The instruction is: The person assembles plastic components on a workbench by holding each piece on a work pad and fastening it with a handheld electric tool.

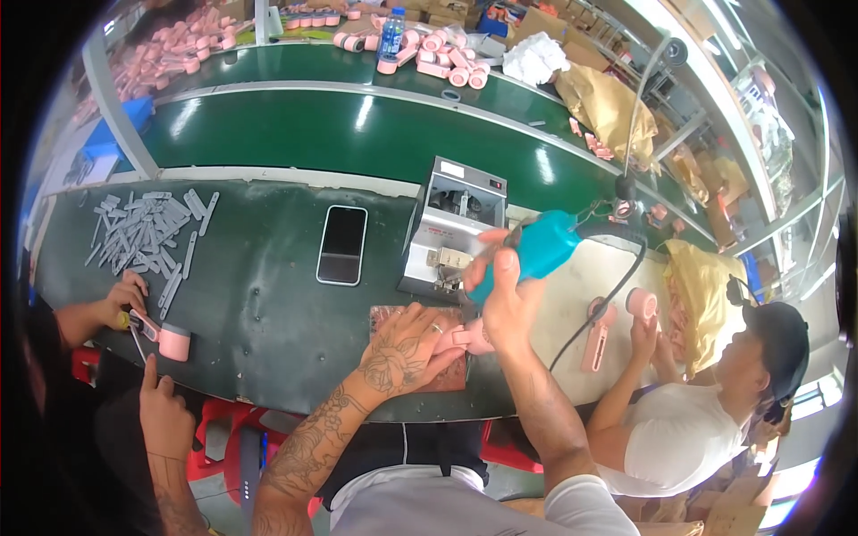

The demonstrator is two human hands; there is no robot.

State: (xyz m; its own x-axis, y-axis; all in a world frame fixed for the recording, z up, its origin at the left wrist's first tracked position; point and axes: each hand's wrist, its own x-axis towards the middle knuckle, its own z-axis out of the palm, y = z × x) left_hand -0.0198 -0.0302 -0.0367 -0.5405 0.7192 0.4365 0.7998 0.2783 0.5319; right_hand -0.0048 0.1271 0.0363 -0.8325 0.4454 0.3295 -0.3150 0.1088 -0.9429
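Observation:
My left hand (407, 350), with a tattooed forearm and a ring, is closed on a pink handheld fan (480, 338) and presses it down on a reddish mat (442, 379). My right hand (508, 299) is wrapped round a teal electric screwdriver (547, 246), held tilted above the fan. A cable runs up from the screwdriver's back end. Its tip is hidden behind my right hand, so I cannot tell whether it touches the fan. Directly beyond both hands stands a grey metal screw feeder (454, 228).
A phone (342, 246) and a pile of grey strips (143, 228) lie on the dark table (268, 268). Co-workers sit on both sides, each handling pink fans (174, 342). A black cable (617, 290) crosses at right. Beyond runs a green conveyor (295, 129).

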